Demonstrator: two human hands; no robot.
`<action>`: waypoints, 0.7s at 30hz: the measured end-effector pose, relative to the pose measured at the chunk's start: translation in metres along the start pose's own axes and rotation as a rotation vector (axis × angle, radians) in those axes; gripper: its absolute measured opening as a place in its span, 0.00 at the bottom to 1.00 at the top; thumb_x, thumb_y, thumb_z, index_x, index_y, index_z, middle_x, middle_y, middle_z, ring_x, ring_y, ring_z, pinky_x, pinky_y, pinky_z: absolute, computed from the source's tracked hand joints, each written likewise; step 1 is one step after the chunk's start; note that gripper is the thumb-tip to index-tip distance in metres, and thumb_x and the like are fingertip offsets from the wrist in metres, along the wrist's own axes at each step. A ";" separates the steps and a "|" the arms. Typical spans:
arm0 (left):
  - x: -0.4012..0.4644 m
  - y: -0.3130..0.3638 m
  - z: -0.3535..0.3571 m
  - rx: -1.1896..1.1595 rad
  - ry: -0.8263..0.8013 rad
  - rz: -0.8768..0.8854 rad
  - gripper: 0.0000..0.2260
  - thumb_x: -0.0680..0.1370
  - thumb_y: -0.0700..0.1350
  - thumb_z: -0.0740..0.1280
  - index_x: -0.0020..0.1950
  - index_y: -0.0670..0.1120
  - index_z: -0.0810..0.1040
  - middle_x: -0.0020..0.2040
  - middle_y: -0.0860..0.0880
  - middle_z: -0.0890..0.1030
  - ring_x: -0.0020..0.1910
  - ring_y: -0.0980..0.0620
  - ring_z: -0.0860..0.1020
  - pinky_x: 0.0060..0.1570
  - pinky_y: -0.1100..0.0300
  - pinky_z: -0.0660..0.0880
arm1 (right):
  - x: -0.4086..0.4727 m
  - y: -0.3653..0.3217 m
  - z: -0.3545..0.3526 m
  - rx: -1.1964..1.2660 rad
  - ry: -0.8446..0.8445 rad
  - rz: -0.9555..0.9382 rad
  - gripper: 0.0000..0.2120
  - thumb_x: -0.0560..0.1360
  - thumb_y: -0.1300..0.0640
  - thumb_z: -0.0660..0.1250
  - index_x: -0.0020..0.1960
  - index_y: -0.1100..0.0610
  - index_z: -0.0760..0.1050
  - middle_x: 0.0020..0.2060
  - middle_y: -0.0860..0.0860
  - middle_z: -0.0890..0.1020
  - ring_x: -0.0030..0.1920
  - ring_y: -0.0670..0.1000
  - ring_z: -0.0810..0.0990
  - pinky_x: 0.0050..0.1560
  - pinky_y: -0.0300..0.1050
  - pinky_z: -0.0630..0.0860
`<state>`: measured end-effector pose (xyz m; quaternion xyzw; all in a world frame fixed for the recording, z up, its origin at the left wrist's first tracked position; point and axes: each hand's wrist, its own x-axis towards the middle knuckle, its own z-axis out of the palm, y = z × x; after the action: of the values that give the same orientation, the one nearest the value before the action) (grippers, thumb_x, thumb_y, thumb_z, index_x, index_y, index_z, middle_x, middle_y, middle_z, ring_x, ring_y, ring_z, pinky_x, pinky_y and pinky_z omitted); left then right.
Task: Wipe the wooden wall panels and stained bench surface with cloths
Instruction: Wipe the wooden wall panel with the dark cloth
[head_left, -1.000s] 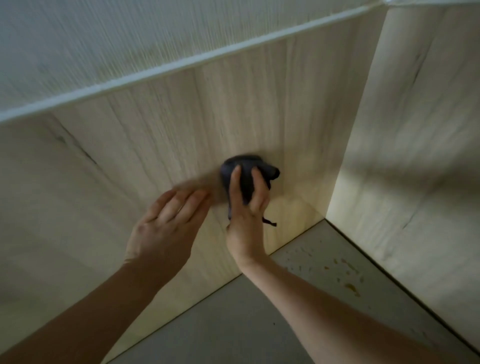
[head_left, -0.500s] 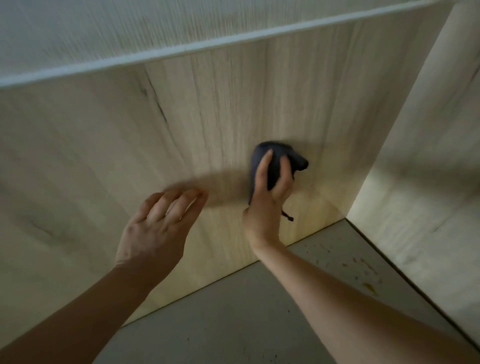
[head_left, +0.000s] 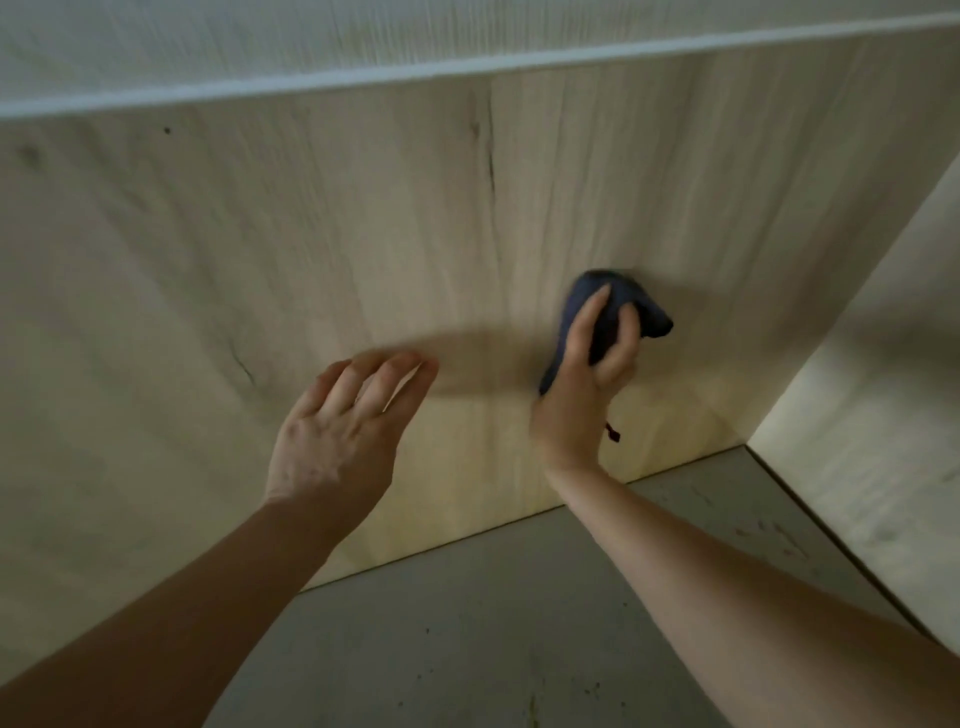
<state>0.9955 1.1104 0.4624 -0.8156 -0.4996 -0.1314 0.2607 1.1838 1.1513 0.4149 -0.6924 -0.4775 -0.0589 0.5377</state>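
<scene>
A bunched dark blue cloth (head_left: 613, 312) is being gripped by the right hand (head_left: 584, 395) and pressed against the back wooden wall panel (head_left: 311, 249), its fingers curled round the bundle. Compared with half a second ago, the cloth is being seen farther right along the panel and nearer the corner where the side panel (head_left: 883, 364) meets it. The left hand (head_left: 337, 441) is being held open, fingers relaxed and slightly spread, with the fingertips close to the panel; whether they are touching it cannot be told because of blur. It is now being kept well apart from the right hand, a wider gap than a second ago. The grey counter (head_left: 467, 623) below is being shown with faint stains near the right corner.
</scene>
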 end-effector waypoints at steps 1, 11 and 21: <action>-0.006 -0.003 0.002 -0.031 -0.002 -0.014 0.26 0.72 0.37 0.56 0.70 0.46 0.71 0.64 0.48 0.74 0.61 0.47 0.69 0.62 0.53 0.62 | -0.017 -0.008 0.009 0.017 -0.015 -0.097 0.44 0.70 0.76 0.63 0.76 0.49 0.49 0.73 0.54 0.48 0.72 0.60 0.54 0.71 0.47 0.59; -0.031 -0.017 0.008 -0.100 0.017 -0.049 0.31 0.66 0.32 0.70 0.69 0.45 0.73 0.64 0.49 0.76 0.60 0.49 0.68 0.63 0.55 0.62 | -0.012 0.003 -0.003 -0.022 -0.190 -0.010 0.41 0.72 0.68 0.66 0.78 0.51 0.48 0.76 0.55 0.47 0.73 0.56 0.51 0.70 0.42 0.50; -0.056 -0.027 0.020 -0.080 -0.042 -0.039 0.32 0.65 0.33 0.73 0.69 0.43 0.73 0.64 0.47 0.75 0.62 0.49 0.66 0.63 0.54 0.59 | -0.095 -0.039 0.040 0.025 -0.133 -0.325 0.42 0.69 0.76 0.63 0.75 0.49 0.54 0.71 0.52 0.51 0.72 0.61 0.57 0.68 0.55 0.68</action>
<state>0.9449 1.0894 0.4269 -0.8179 -0.5152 -0.1395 0.2147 1.0873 1.1252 0.3693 -0.6018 -0.6184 -0.0934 0.4967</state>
